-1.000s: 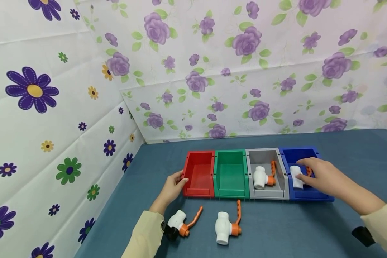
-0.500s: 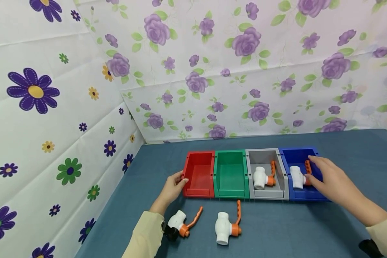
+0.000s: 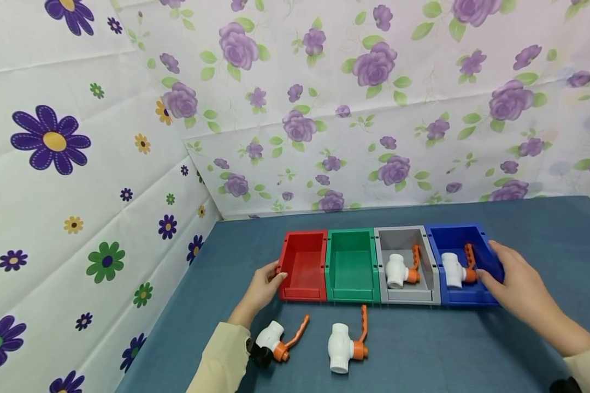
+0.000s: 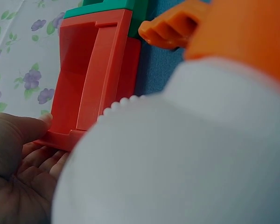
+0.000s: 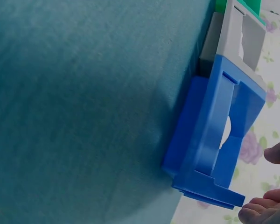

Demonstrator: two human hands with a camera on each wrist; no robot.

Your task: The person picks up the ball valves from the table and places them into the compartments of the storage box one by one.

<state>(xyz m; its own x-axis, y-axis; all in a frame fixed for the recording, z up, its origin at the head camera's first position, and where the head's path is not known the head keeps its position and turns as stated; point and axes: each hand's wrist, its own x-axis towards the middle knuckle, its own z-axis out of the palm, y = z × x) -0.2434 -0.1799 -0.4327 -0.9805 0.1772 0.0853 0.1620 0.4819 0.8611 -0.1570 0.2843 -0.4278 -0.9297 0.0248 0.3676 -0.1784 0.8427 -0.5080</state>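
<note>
My left hand (image 3: 263, 286) holds the left wall of the red bin (image 3: 302, 292), thumb over the rim and fingers outside. At the far right of the joined row, my right hand (image 3: 521, 284) is beside the right wall of the blue bin (image 3: 469, 297). Its thumb and fingers stand apart in the right wrist view, with nothing pinched between them. One white ball valve (image 3: 453, 270) with an orange handle lies in the blue bin. Another ball valve (image 3: 397, 271) lies in the grey bin (image 3: 410, 297). Inside the red bin and the green bin (image 3: 353, 295), only bare floor shows.
Two more white valves with orange handles lie on the blue-grey tabletop (image 3: 423, 349) before the bins: a left valve (image 3: 271, 334) close to my left wrist, and a middle valve (image 3: 341, 347). Flowered sheets (image 3: 300, 125) hang behind and to the left.
My right hand has come off the valve in the blue bin and moved right to the bin's right wall. The valve stays in the bin. My left hand has not moved.
</note>
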